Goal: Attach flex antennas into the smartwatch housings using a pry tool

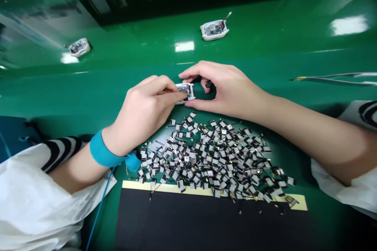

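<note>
A small white plastic casing (192, 93) with an exposed circuit board lies in the middle of the green mat, between both hands. My left hand (150, 104) is closed on it from the left, thumb and fingertips pinched down over the board and hiding part of it. From the right, my right hand (228, 86) curves around the casing. Its thumb touches the lower corner, and its index finger reaches past the upper edge. A small black object (209, 84) is tucked in the curled fingers of that hand; most of it is hidden.
Below the hands spreads a pile of small grey-and-black parts with short cables (206, 157). A black sheet with a yellow edge (176, 219) lies in front. Two open white casings (214, 31) sit farther back. Tweezers (332, 79) are at right. A blue wrist strap (103, 149) trails a cord.
</note>
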A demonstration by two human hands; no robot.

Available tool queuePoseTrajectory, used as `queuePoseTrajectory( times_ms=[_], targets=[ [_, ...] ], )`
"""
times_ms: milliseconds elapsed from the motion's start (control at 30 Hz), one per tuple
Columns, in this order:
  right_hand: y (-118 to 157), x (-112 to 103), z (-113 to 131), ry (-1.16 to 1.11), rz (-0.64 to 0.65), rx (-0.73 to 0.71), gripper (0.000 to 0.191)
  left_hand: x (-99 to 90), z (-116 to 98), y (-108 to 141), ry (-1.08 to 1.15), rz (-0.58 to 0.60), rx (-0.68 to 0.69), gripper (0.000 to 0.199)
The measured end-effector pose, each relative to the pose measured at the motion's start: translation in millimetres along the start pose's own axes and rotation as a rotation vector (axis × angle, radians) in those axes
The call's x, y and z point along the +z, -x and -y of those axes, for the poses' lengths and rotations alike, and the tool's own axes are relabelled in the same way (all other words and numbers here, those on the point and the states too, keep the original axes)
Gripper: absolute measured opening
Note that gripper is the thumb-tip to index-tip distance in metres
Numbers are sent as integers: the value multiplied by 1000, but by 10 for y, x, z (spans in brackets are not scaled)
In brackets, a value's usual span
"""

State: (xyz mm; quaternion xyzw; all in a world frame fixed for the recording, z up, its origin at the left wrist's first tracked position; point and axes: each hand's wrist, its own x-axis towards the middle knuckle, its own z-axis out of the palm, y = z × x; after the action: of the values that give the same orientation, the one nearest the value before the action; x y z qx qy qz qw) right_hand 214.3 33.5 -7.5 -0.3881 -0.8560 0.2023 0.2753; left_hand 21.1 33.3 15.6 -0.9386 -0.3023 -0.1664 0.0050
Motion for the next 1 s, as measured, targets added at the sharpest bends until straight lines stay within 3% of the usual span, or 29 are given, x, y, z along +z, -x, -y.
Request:
queuePoseTrajectory(
  times_ms=[1000],
  targets=[
    [-2, -8, 7, -1, 4, 1, 35, 10, 3, -14, -25, -15, 11, 16]
  ],
)
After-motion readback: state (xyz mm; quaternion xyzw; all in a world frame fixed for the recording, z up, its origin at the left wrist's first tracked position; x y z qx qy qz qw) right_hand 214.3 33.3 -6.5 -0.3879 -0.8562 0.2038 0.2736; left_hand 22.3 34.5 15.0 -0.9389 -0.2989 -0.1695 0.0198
